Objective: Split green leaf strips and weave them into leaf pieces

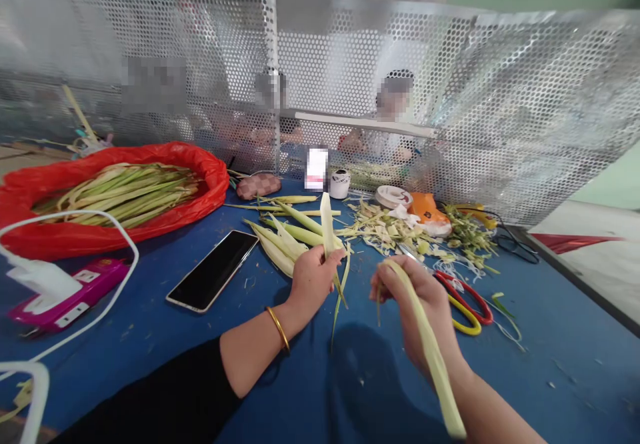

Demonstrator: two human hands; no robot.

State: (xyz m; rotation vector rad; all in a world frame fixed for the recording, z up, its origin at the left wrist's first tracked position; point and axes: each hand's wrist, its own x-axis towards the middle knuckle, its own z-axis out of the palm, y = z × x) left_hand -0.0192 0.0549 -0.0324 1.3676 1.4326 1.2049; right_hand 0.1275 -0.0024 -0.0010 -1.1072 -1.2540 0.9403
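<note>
My left hand (313, 274), with a gold bangle at the wrist, is closed on a pale leaf strip (327, 221) that stands upright from the fingers. Thin green ends hang below that grip. My right hand (413, 297) pinches a long pale green leaf strip (431, 344), which drapes over the hand towards me. The two hands are apart. Behind my left hand lie several broad green leaves (280, 247) on the blue table (300, 377). Scissors (470, 304) with red and yellow handles lie beside my right hand, partly hidden by it.
At the left are a red plastic bag (215, 171) of long leaves, a purple power strip (75, 297) with white cables and a phone (213, 271). Leaf scraps (380, 227), a tape roll (394, 197) and an orange packet (425, 211) lie behind. People sit beyond a perforated metal screen (330, 64).
</note>
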